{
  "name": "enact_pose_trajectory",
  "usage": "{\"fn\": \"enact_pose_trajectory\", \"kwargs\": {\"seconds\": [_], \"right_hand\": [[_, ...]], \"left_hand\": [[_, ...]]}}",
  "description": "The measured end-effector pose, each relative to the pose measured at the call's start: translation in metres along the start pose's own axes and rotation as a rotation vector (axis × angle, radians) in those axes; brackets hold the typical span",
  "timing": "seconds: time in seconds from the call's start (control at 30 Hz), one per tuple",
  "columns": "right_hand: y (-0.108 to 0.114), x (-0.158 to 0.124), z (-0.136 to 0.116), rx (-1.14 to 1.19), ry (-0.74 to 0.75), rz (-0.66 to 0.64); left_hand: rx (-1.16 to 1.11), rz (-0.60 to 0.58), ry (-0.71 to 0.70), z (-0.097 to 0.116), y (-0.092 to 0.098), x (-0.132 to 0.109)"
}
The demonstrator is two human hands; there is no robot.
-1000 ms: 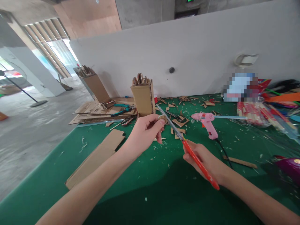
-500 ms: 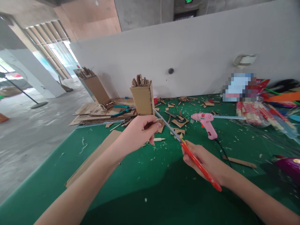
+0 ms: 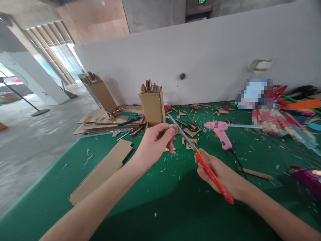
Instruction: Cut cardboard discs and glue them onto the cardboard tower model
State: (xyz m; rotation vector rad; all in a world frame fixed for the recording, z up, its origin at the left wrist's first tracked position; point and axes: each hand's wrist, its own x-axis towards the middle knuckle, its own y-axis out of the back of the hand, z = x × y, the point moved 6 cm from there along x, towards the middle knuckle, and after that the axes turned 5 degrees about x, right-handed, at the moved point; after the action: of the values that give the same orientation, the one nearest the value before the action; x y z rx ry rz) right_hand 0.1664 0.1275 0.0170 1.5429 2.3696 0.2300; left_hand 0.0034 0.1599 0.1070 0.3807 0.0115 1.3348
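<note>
My left hand pinches a small piece of cardboard between thumb and fingers, most of it hidden by the hand. In my right hand is a pair of scissors with red handles, its long metal blades pointing up and left. The blades lie right beside the cardboard piece; whether they touch it I cannot tell. Beyond my left hand stands an upright cardboard box with cardboard strips poking out of its top. A flat cardboard panel rests on the green table by my left forearm.
To the right lies a pink glue gun with a glue stick in its back. Teal-handled pliers rest on stacked cardboard at the left. Cardboard scraps litter the back. Plastic-wrapped sticks and a purple object are far right.
My left hand has moved slightly right with the cardboard piece, closer to the scissors. More of the flat panel shows behind my left forearm. The scissors have barely shifted.
</note>
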Motion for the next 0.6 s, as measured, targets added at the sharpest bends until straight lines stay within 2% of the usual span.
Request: {"fn": "enact_pose_trajectory", "kwargs": {"seconds": [0.1,0.33,0.5,0.6], "right_hand": [[-0.001,-0.002,-0.003,-0.054,0.053,-0.086],[0.003,0.003,-0.007,-0.286,0.123,-0.06],[0.005,0.004,-0.007,-0.339,0.097,0.006],[0.004,0.007,-0.002,-0.205,0.104,0.021]], "left_hand": [[0.122,-0.038,-0.02,0.01,0.006,0.0],[0.298,-0.075,-0.051,0.014,0.012,0.001],[0.237,-0.063,0.022,0.008,0.012,0.001],[0.124,-0.01,0.082,0.004,0.012,0.002]]}}
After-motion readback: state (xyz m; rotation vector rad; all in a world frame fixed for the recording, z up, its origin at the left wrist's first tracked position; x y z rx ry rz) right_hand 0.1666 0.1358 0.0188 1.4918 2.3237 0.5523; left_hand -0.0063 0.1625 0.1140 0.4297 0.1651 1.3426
